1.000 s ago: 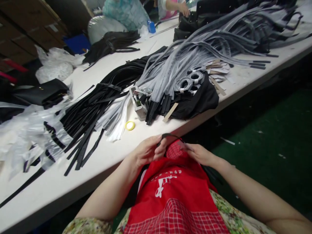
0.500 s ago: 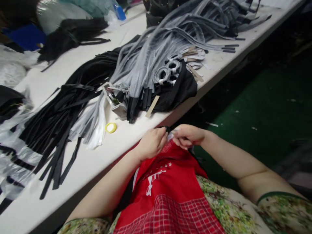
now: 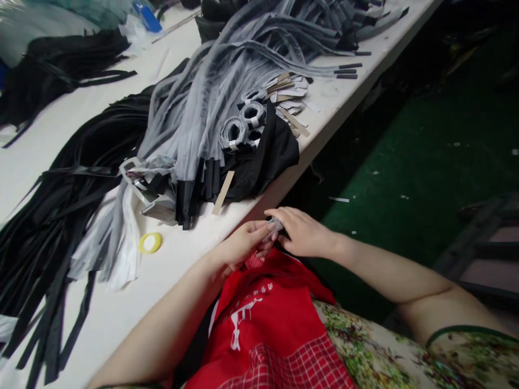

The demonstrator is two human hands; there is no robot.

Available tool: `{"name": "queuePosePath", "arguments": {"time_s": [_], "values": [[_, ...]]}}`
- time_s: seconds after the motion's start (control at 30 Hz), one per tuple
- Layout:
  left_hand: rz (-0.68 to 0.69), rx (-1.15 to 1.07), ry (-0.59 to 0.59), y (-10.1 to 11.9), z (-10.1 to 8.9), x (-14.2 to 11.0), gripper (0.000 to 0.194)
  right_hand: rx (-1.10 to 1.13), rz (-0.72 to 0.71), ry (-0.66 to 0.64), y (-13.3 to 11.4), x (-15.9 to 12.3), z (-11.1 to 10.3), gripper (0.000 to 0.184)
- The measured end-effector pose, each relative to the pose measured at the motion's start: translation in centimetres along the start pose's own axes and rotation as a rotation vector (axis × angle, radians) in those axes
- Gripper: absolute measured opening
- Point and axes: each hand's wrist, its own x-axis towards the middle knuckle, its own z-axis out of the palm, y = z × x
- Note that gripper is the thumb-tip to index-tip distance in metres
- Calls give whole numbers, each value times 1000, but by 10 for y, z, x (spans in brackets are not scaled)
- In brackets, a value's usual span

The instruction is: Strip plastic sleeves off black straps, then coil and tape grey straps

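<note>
Over the red apron (image 3: 259, 308), just off the table's edge, both hands meet around a small coiled grey strip (image 3: 274, 225). My left hand (image 3: 245, 242) pinches the strip between thumb and fingers. From the other side my right hand (image 3: 300, 232) curves over it, fingers closed against the coil. Part of the strip is hidden by the fingers. On the table close by, several grey strip coils (image 3: 234, 133) with white bands sit on black fabric (image 3: 278, 148). A flat beige strip (image 3: 223, 193) lies at the fabric's front.
Long grey strips (image 3: 211, 92) and black strips (image 3: 81, 162) are heaped along the white table (image 3: 170, 259). Near its front are a yellow tape ring (image 3: 142, 243) and a pale open box (image 3: 160, 209). Paper slips (image 3: 290, 92) lie behind the coils. A green floor (image 3: 389, 156) is at right.
The view has swung right, so the table's things appear further left. My right hand has turned from a pinch to curving over the strip, whose grey coil now shows between the hands.
</note>
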Motion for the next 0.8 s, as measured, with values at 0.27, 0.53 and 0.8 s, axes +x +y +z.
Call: {"name": "queuePosePath", "arguments": {"time_s": [0.27, 0.53, 0.8], "values": [[235, -491, 376, 8, 7, 27, 32, 635, 158, -252, -16, -9, 77, 42], [434, 807, 326, -9, 4, 8, 33, 668, 119, -214, -10, -25, 16, 34], [-45, 522, 267, -27, 23, -12, 54, -226, -25, 251, 1, -33, 27, 60]]}}
